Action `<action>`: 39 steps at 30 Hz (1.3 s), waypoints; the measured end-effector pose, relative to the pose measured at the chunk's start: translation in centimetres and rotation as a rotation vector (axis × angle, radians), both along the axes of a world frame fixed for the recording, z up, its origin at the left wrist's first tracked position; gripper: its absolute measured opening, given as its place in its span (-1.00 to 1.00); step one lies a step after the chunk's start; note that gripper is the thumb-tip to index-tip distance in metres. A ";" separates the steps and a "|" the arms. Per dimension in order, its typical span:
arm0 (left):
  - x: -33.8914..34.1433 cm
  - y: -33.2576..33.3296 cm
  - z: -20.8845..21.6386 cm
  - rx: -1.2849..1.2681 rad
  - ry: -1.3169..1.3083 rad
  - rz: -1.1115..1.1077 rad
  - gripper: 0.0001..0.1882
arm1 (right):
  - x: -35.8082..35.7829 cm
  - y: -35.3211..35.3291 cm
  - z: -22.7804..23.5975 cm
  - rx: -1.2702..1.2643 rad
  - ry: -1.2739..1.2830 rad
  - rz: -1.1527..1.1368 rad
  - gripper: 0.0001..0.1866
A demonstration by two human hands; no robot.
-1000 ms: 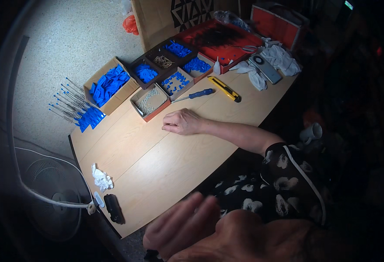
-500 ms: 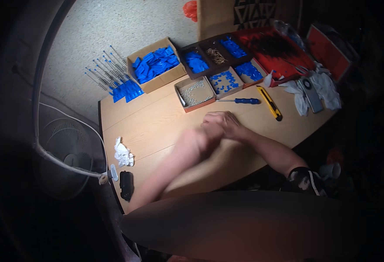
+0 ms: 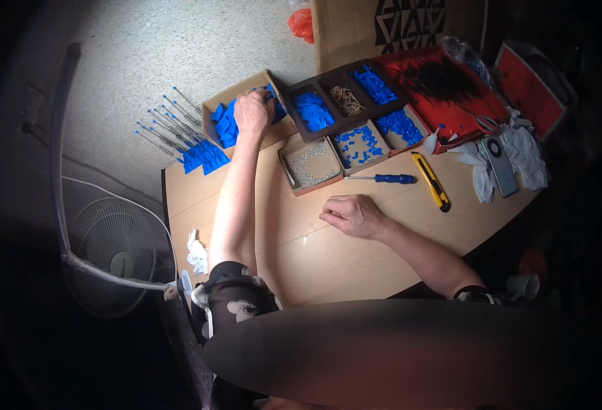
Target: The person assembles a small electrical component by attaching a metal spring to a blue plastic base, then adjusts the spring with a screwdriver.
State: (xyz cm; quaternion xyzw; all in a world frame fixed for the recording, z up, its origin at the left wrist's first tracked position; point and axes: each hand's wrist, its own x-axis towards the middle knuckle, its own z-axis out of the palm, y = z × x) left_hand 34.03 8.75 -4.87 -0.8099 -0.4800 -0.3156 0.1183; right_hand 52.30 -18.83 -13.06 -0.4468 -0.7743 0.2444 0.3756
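Note:
My left hand (image 3: 253, 114) is over the cardboard box (image 3: 279, 128) of flat blue plastic pieces (image 3: 225, 123), back of the hand upward. Its fingertips dip among the pieces and are mostly hidden. Resting low over the middle of the table, my right hand (image 3: 355, 215) is closed, fingers curled against the thumb. Whatever it holds, if anything, is hidden. Beyond it lie a blue-handled screwdriver (image 3: 393, 179) and a shallow box (image 3: 312, 183) of small shiny metal parts.
Boxes hold small blue parts (image 3: 359, 145); a dark divided tray (image 3: 342, 109) stands behind. Assembled blue pieces with springs and rods (image 3: 205, 158) lie far left. A yellow utility knife (image 3: 431, 181), phone (image 3: 498, 167), scissors (image 3: 482, 121) and crumpled white tissue (image 3: 196, 253) are around.
My hands were together over the middle of the table. The left has moved away to the far-left box of blue pieces; the right has stayed near the middle. The view has shifted slightly.

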 end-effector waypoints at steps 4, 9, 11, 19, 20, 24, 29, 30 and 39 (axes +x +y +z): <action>1.8 1.4 0.0 -0.056 0.107 0.106 -0.76 | 1.3 0.4 -0.1 -0.011 0.022 0.018 -0.81; 0.3 -0.6 0.6 -0.022 -0.103 0.069 -0.78 | 1.0 0.2 -0.6 -0.045 0.026 0.032 -0.83; -1.2 -3.8 1.2 0.093 -0.250 -0.037 -0.81 | 0.2 0.1 -1.4 0.004 0.132 -0.025 -0.86; -9.7 -26.9 -3.8 -0.284 -0.124 -0.299 -0.82 | -2.4 8.3 1.5 0.389 0.106 -0.318 -0.89; -10.7 -28.6 -4.9 -0.315 -0.080 -0.306 -0.84 | -2.8 11.2 1.8 0.420 0.055 -0.343 -0.90; -13.6 -30.9 -6.7 -0.458 -0.143 -0.298 -0.77 | -5.7 19.3 1.1 0.347 -0.230 -0.492 -0.79; -18.7 -28.4 -7.1 -0.540 -0.321 -0.260 -0.60 | -11.3 23.2 1.5 0.025 -0.480 -0.459 -0.67; -19.2 -28.4 -7.4 -0.542 -0.330 -0.252 -0.60 | -12.2 23.5 1.5 0.024 -0.487 -0.448 -0.67; -25.0 -26.8 -9.9 -0.602 -0.348 -0.109 -0.57 | -15.8 27.2 1.2 -0.188 -0.441 -0.526 -0.71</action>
